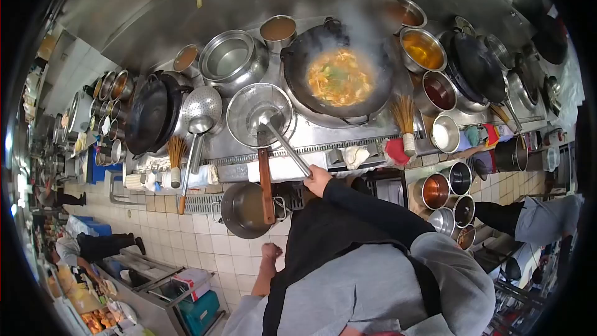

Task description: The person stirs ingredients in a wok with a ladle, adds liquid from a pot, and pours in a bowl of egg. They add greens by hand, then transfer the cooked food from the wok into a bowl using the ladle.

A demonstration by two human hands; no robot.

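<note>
My right hand (318, 180) is closed round the end of a long metal ladle (288, 147). The ladle's bowl lies over a round mesh strainer (241, 118), whose wooden handle (266, 183) sticks out past the stove's front edge. Behind them, a large black wok (295, 81) holds steaming orange-brown broth with pale and green pieces (339, 76). Low at my side hangs my left hand (271, 251), fingers curled in a loose fist with nothing visible in it, apart from the stove.
A perforated skimmer (202, 106) and stacked black woks (148, 115) lie left. Bamboo brushes (403, 115) (176, 152) stand along the front edge. Pots of sauce (439, 90) and yellow liquid (423, 48) sit right. A deep pot (245, 227) stands below the edge. Other people (93, 249) are further off.
</note>
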